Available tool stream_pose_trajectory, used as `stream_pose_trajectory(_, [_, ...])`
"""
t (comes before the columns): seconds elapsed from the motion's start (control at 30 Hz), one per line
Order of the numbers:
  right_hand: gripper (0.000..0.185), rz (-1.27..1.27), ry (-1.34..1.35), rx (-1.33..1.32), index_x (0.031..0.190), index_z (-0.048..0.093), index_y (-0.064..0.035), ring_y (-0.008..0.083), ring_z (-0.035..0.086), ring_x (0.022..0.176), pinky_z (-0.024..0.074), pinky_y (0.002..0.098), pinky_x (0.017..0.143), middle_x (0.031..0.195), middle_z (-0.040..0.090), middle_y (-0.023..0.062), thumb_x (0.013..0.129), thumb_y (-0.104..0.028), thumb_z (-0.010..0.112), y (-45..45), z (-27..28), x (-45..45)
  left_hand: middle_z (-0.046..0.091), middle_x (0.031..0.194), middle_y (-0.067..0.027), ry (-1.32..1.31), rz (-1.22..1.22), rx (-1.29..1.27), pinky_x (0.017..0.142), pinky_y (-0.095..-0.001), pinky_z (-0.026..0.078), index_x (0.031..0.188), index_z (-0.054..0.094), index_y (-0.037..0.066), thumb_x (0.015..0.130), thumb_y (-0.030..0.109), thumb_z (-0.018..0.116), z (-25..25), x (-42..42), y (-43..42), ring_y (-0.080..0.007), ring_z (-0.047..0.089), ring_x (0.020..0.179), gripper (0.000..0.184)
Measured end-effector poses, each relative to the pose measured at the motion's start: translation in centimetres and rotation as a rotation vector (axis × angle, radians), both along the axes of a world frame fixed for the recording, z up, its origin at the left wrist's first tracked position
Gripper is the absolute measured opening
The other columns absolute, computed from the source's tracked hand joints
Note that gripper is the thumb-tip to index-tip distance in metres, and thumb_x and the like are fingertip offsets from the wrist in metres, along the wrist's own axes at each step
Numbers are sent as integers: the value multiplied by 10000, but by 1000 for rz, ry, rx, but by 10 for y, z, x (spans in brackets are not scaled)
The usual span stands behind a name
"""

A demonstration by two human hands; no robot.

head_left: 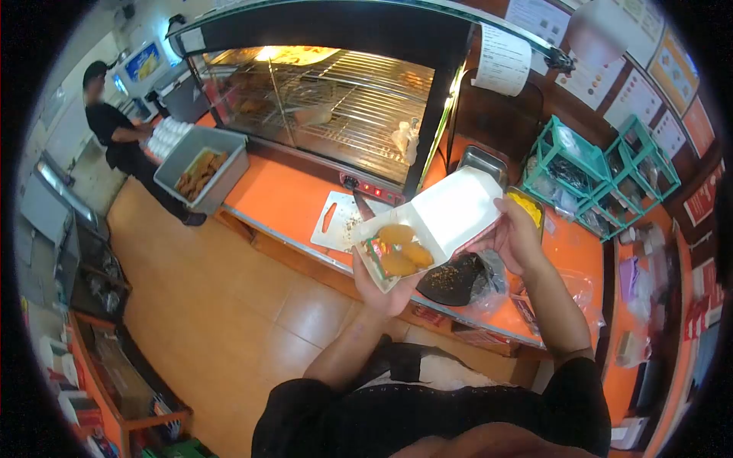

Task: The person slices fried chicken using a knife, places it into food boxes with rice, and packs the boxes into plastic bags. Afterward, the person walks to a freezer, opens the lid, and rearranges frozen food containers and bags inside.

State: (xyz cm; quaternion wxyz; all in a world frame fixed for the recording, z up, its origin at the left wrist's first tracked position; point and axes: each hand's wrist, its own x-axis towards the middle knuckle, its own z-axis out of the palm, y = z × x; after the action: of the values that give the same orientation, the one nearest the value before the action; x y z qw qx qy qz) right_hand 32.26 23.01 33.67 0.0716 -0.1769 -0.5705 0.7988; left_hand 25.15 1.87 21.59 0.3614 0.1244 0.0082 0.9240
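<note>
An opened white cardboard takeaway box [460, 210] is between my two hands above the counter. My left hand [384, 292] cups the base from below and the side. At the lid's right edge, the fingers of my right hand [515, 235] are closed on the cardboard. Inside the base lie several golden-brown fried pieces [403, 253] beside red and green sachets [374, 248]. Below the box, a white cutting board [330, 225] with crumbs and a knife [362, 204] rest on the counter. Next to it is a dark crumb-covered board [450, 282].
A lit glass food warmer [321, 114] stands behind the orange counter [279, 210]. To its left, a grey tub [221, 187] holds brown fried food. Green baskets [569, 164] and a metal tray [482, 159] sit on the right. A person [114, 126] in dark clothes stands far left.
</note>
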Motion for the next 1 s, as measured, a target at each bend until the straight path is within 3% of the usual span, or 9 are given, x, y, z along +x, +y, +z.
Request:
stream_pose_trajectory(0.03, [497, -17, 8, -5, 1387, 432, -28, 304, 714, 921, 645, 430, 695, 1130, 653, 184, 974, -303, 446, 1, -4, 0, 424, 1504, -82, 40, 23, -143, 1119, -576, 333, 1512, 351, 174, 931, 761, 286, 0, -1, -2, -329, 399, 1395, 829])
stream_pose_trajectory(0.17, [465, -22, -3, -68, 1333, 454, -34, 303, 719, 893, 641, 411, 673, 1102, 667, 178, 987, -344, 442, 1, -13, -2, 413, 1510, -82, 514, 288, -231, 1134, -568, 321, 1523, 327, 181, 905, 811, 267, 4, 3, -8, -329, 388, 1403, 884])
stream_pose_trajectory(0.27, [461, -22, 10, -62, 1306, 472, -29, 288, 725, 851, 636, 390, 651, 1069, 679, 166, 989, -363, 444, 4, -21, -4, 355, 1534, -130, 556, 236, -85, 1119, -585, 366, 1533, 281, 120, 989, 669, 265, -8, -3, -11, -366, 376, 1408, 773])
stream_pose_trajectory(0.33, [461, -17, 20, -63, 1292, 487, -26, 279, 729, 828, 632, 377, 637, 1053, 685, 159, 990, -372, 446, 6, -25, -7, 338, 1548, -148, -6, -70, -25, 1108, -579, 381, 1547, 244, 99, 986, 674, 302, -10, -5, -11, -375, 380, 1406, 805])
stream_pose_trajectory(0.43, [459, -54, -6, -82, 1252, 529, -26, 252, 727, 751, 612, 337, 581, 1034, 691, 151, 988, -394, 452, 10, -33, -11, 336, 1557, -152, -47, -116, -128, 1122, -577, 359, 1552, 248, 94, 958, 722, 305, -21, -9, -14, -381, 369, 1413, 867])
stream_pose_trajectory(0.5, [518, -10, -25, -26, 1248, 563, -10, 255, 722, 889, 609, 383, 729, 1045, 713, 147, 984, -443, 459, 20, -41, -12, 375, 1537, -154, 0, -163, -109, 1139, -552, 341, 1534, 285, 75, 985, 666, 306, -17, -9, -16, -371, 392, 1398, 807])
stream_pose_trajectory(0.6, [522, -98, -15, -191, 1301, 562, -42, 259, 593, 1195, 414, 449, 1072, 1269, 641, 112, 953, -431, 542, 24, -61, -14, 446, 1488, -180, 65, -364, -92, 1140, -540, 344, 1497, 350, 29, 1018, 525, 356, -23, -11, -22, -378, 441, 1362, 690])
stream_pose_trajectory(0.73, [525, 39, 79, -230, 1356, 517, -5, 269, 589, 1223, 426, 399, 1086, 1314, 617, 147, 1012, -399, 475, 17, -73, -25, 478, 1469, -180, 105, -357, -85, 1137, -473, 381, 1516, 329, 41, 979, 296, 482, -52, -6, -29, -313, 513, 1314, 613])
stream_pose_trajectory(1.0, [497, 111, -94, -180, 1332, 522, -8, 256, 596, 1196, 446, 393, 1052, 1297, 618, 130, 1008, -384, 510, 3, -112, -34, 543, 1394, -128, 223, -405, -542, 1056, -351, 477, 1466, 376, 50, 1052, 443, 432, -67, -5, -34, -229, 579, 1238, 574])
